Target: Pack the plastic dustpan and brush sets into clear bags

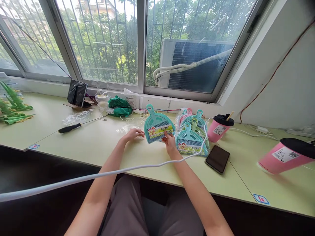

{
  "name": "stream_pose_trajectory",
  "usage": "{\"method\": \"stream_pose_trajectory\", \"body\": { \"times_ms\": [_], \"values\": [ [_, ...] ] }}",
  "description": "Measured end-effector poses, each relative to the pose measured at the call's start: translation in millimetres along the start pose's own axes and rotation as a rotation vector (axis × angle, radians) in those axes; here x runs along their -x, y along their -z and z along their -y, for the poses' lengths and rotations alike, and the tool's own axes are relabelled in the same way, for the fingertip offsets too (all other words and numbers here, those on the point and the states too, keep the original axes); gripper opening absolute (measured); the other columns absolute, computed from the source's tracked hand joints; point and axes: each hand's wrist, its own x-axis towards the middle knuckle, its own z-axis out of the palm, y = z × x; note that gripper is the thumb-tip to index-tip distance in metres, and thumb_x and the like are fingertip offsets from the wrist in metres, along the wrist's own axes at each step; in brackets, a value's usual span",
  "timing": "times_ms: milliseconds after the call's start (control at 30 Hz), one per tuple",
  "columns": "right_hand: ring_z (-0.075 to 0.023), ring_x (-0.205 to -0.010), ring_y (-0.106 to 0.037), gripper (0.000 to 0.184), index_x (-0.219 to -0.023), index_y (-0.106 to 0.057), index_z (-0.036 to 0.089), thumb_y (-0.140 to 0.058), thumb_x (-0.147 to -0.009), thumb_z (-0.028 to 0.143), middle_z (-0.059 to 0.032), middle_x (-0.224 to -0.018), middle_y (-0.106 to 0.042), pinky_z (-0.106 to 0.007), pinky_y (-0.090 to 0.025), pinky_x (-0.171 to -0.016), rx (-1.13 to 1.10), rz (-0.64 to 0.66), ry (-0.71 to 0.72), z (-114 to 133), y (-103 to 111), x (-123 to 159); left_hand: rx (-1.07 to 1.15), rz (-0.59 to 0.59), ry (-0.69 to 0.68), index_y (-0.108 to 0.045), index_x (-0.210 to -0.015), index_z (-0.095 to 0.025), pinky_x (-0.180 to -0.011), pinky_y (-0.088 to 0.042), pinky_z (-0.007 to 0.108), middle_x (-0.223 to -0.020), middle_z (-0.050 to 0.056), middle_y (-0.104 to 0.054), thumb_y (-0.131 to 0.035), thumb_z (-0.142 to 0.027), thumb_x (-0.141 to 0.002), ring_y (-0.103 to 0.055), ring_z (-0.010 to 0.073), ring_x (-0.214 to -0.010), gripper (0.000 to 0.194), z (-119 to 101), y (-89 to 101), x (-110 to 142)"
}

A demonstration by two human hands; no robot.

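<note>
In my right hand (169, 141) is a teal mini dustpan (156, 117) with a blue-bristled brush and a printed label across it. The thumb lies over the label at the lower right, and the handle points up. My left hand (134, 134) rests low over the table just left of the dustpan, fingers stretched out and holding nothing. Right of the held set, several packed dustpan sets (188, 132) in teal, green and pink lie stacked in clear wrap. Clear plastic film (123, 129) lies behind my left hand.
A white cable (137, 167) crosses the view in front of my forearms. Pink cups (218, 128) and a phone (218, 159) are on the right. A black-handled screwdriver (70, 128), a propped phone (77, 92) and a green bag (119, 106) are at the left and back.
</note>
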Motion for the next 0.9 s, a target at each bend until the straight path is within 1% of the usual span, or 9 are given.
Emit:
{"method": "stream_pose_trajectory", "body": {
  "times_ms": [100,133,233,300,400,467,633,767,900],
  "values": [
    [-0.0095,-0.052,-0.059,0.030,-0.085,-0.060,0.021,-0.080,-0.065,0.031,0.0027,-0.075,-0.071,-0.020,-0.048,-0.048,-0.016,0.010,-0.027,-0.7,0.8,-0.6,-0.180,-0.102,0.057,-0.071,-0.072,-0.023,-0.081,-0.050,0.038,-0.077,0.007,-0.072,-0.068,-0.042,-0.074,-0.067,0.0258,-0.079,0.019,-4.2,-7.2,-0.7],
    [-0.0096,-0.053,-0.060,0.031,-0.086,-0.061,0.020,-0.080,-0.065,0.031,0.0027,-0.075,-0.071,-0.020,-0.048,-0.048,-0.019,0.010,-0.034,-0.7,1.3,-0.7,-0.289,-0.178,0.088,-0.072,-0.082,-0.022,-0.086,-0.048,0.040,-0.085,0.009,-0.072,-0.070,-0.038,-0.074,-0.066,0.0280,-0.087,0.018,-5.8,-7.6,0.5],
    [-0.0103,-0.055,-0.062,0.032,-0.089,-0.061,0.021,-0.081,-0.065,0.031,0.0024,-0.077,-0.072,-0.020,-0.049,-0.049,-0.017,0.003,-0.035,-0.7,2.8,-0.8,-0.615,-0.369,0.207,-0.066,-0.111,-0.019,-0.099,-0.038,0.049,-0.121,0.019,-0.063,-0.077,-0.034,-0.069,-0.053,0.0382,-0.119,0.046,-11.5,-3.8,6.8],
    [-0.0107,-0.056,-0.063,0.031,-0.089,-0.062,0.021,-0.081,-0.065,0.030,0.0023,-0.078,-0.073,-0.020,-0.050,-0.050,-0.014,0.000,-0.036,-0.9,3.5,-1.2,-0.744,-0.370,0.356,-0.064,-0.113,-0.014,-0.099,-0.034,0.054,-0.126,0.025,-0.058,-0.074,-0.037,-0.072,-0.048,0.0436,-0.123,0.048,-16.0,-0.2,11.4],
    [-0.0106,-0.054,-0.062,0.029,-0.088,-0.062,0.021,-0.080,-0.066,0.028,0.0026,-0.076,-0.072,-0.020,-0.050,-0.049,-0.016,-0.007,-0.047,-1.4,4.0,-2.5,-0.777,-0.216,0.516,-0.066,-0.101,-0.011,-0.095,-0.037,0.053,-0.116,0.027,-0.061,-0.064,-0.028,-0.080,-0.055,0.0432,-0.114,0.027,-21.9,2.5,16.3],
    [-0.0101,-0.051,-0.061,0.027,-0.087,-0.062,0.021,-0.079,-0.067,0.028,0.0029,-0.073,-0.071,-0.020,-0.050,-0.048,-0.011,-0.019,-0.059,-1.8,4.2,-3.6,-0.737,-0.142,0.493,-0.065,-0.098,-0.013,-0.095,-0.037,0.052,-0.113,0.024,-0.064,-0.060,-0.013,-0.076,-0.059,0.0401,-0.110,0.022,-24.2,1.8,18.3],
    [-0.0108,-0.048,-0.058,0.025,-0.083,-0.061,0.022,-0.080,-0.068,0.028,0.0031,-0.068,-0.070,-0.022,-0.050,-0.046,0.016,-0.035,-0.074,-1.4,4.4,-5.0,-0.688,-0.100,0.183,-0.062,-0.106,-0.025,-0.107,-0.027,0.057,-0.107,0.010,-0.070,-0.049,0.003,-0.071,-0.059,0.0305,-0.110,0.046,-22.4,-3.2,18.2],
    [-0.0101,-0.047,-0.059,0.022,-0.081,-0.060,0.020,-0.079,-0.070,0.023,0.0020,-0.067,-0.070,-0.020,-0.049,-0.044,0.042,0.001,-0.145,0.0,3.5,-2.7,-0.701,-0.199,0.228,-0.066,-0.102,-0.020,-0.087,-0.046,0.042,-0.105,0.015,-0.068,-0.048,-0.001,-0.078,-0.060,0.0304,-0.103,0.036,-18.0,-3.1,11.4],
    [-0.0111,-0.046,-0.061,0.018,-0.080,-0.060,0.017,-0.077,-0.073,0.016,-0.0017,-0.063,-0.070,-0.017,-0.045,-0.037,0.149,0.076,-0.287,0.1,2.1,0.5,-0.731,-0.257,0.247,-0.070,-0.093,-0.015,-0.077,-0.047,0.039,-0.096,0.019,-0.068,-0.042,-0.012,-0.090,-0.063,0.0321,-0.094,0.029,-18.3,1.1,7.8]
  ]
}}
